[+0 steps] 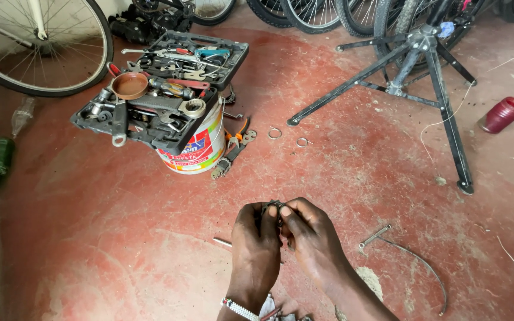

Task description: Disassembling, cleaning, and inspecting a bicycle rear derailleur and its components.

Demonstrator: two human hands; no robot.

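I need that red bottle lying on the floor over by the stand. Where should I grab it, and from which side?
Take the red bottle around its wide body, coming down from above. It lies on its side on the bare floor, with its narrower pale end towards the stand, so the rounded body is open on top. Nothing crowds it except a thin string nearby.

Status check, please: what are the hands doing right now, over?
Left hand and right hand together, pinching one small dark metal part. Held above red floor. Nothing blocking them.
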